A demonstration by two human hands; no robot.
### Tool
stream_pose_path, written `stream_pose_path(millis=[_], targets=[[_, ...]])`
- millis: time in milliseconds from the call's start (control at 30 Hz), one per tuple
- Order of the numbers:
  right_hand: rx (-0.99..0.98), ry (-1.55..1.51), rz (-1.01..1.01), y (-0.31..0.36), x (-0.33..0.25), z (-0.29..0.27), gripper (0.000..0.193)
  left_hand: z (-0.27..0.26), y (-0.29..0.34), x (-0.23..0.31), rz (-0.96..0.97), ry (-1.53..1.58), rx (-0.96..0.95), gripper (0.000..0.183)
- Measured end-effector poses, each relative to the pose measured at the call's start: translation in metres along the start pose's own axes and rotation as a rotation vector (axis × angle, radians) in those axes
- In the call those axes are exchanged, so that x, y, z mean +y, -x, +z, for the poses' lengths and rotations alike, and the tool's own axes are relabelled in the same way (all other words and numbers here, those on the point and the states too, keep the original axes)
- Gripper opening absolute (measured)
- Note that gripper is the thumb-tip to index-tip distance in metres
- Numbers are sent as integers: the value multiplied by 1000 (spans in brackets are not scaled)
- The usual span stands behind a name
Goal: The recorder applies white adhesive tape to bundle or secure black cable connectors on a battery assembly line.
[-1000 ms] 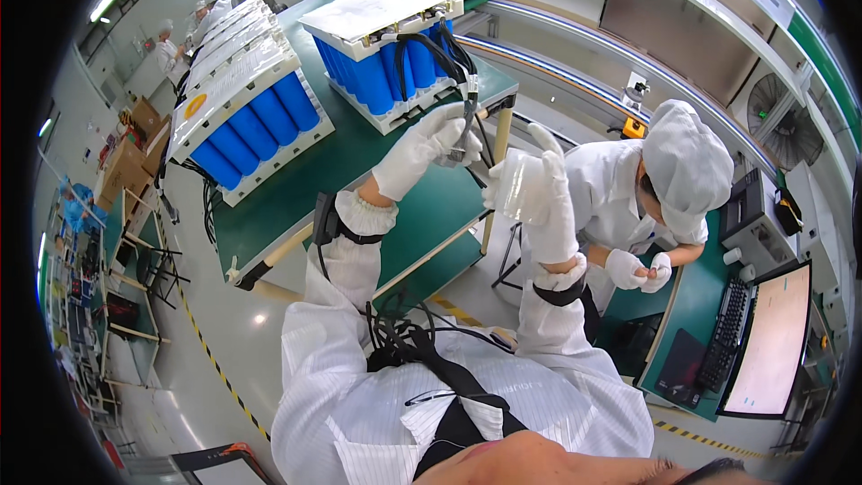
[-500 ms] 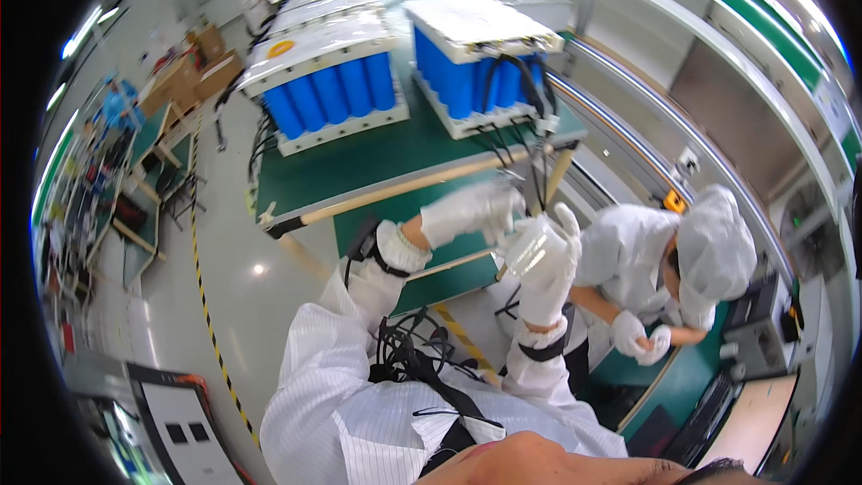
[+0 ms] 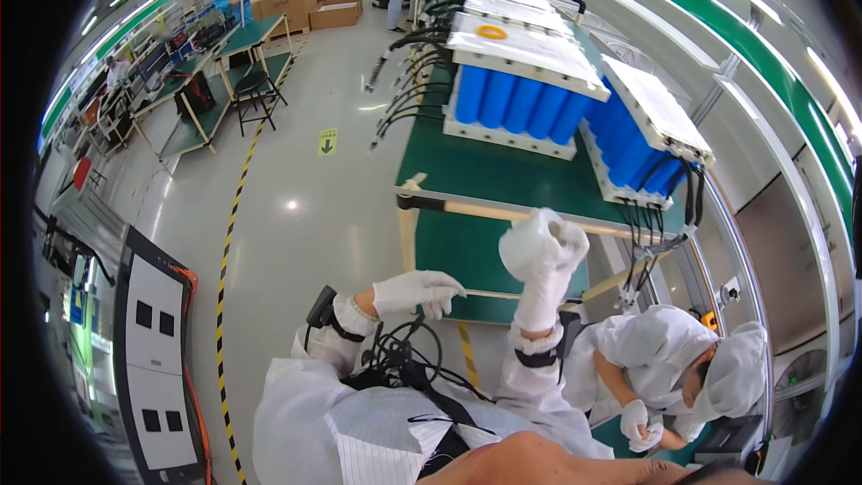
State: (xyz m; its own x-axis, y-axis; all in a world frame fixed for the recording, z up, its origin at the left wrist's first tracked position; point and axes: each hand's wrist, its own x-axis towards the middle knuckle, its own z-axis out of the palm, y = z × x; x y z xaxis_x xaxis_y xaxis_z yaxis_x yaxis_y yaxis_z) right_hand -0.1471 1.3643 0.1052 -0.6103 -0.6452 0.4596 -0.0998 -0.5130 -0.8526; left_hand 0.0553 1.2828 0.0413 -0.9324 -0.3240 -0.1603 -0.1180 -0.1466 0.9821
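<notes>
White gloves cover both my hands. My right hand (image 3: 549,274) is raised before the near edge of the green table (image 3: 503,189), its fingers wrapped round a whitish roll (image 3: 523,250) that looks like clear tape. My left hand (image 3: 417,294) hangs in the air to the left of it, fingers loosely stretched, with nothing visible in them. On the table stand battery packs of blue cells between white plates: one (image 3: 521,103) with an orange ring (image 3: 491,32) on top, and another (image 3: 633,139) to its right. Black cables (image 3: 660,229) dangle from the right pack over the table edge.
Close on my right, a co-worker (image 3: 664,355) in white hood and gloves bends over a bench. A tall white-panelled cabinet (image 3: 157,350) stands at left. Yellow-black floor tape (image 3: 232,260) runs past workbenches. More cables (image 3: 413,81) stick out from the table's left side.
My left hand has drawn back from the right hand and the cables, toward the left. The right hand still holds the roll. The view has swung left, so the table appears farther right.
</notes>
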Motion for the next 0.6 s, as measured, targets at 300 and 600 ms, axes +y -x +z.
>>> stream_pose_path(millis=[300,600], targets=[[32,522,-38,-70,33,165,49,-118,141,-9,-138,-70,225,39],[-2,791,-272,-83,20,180,37,-230,182,-68,-57,115,473,33]])
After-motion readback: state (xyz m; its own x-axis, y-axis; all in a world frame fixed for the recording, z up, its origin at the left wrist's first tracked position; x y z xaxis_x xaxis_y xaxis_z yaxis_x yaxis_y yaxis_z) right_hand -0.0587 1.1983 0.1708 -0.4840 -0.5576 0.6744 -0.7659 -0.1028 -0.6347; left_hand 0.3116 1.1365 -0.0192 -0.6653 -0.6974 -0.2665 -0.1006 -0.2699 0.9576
